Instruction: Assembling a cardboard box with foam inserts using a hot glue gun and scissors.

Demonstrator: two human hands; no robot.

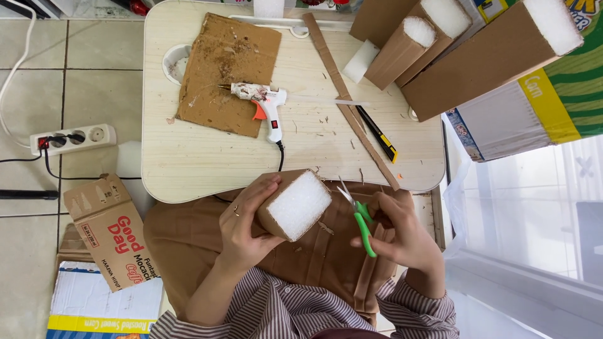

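My left hand (242, 221) grips a cardboard-wrapped block of white foam (295, 204) above my lap, its foam end turned up towards the camera. My right hand (402, 232) holds green-handled scissors (358, 213), blades pointing up-left, close to the block's right edge but apart from it. On the small pale table (188, 169) ahead, a white hot glue gun (267, 107) with an orange trigger lies partly on a scrap sheet of brown cardboard (226, 72).
A long cardboard strip (348, 107) and a yellow-black utility knife (377, 135) lie on the table's right side. Several cardboard-wrapped foam blocks (496, 53) lean at the far right. A power strip (72, 138) and printed cardboard boxes (113, 229) sit on the tiled floor at left.
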